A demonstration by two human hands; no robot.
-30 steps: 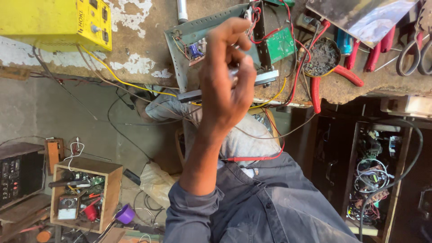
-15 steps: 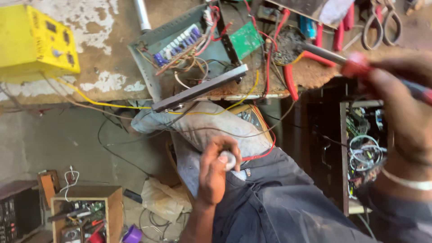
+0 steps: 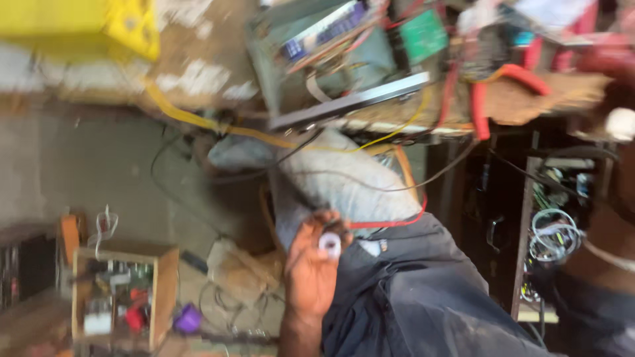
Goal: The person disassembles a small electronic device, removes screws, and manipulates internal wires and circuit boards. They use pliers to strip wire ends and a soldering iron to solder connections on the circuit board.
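Bench and floor count, blurred view

Two hands in view: left hand (image 3: 314,268) and right hand (image 3: 612,92). One small white ring (image 3: 329,244) in the left hand's fingers. One yellow box (image 3: 83,26), one green circuit board (image 3: 423,33), one pair of red-handled pliers (image 3: 493,92), one wooden crate (image 3: 122,297) of parts, one purple cap (image 3: 187,319). Wires are too tangled to count.

Crowding the worn brown surface (image 3: 198,59): tangled yellow and red wires (image 3: 218,125), open grey metal chassis (image 3: 331,59), red-handled pliers (image 3: 503,86). Leaving open passage only over bare grey floor (image 3: 79,172) left of hand (image 3: 314,271).
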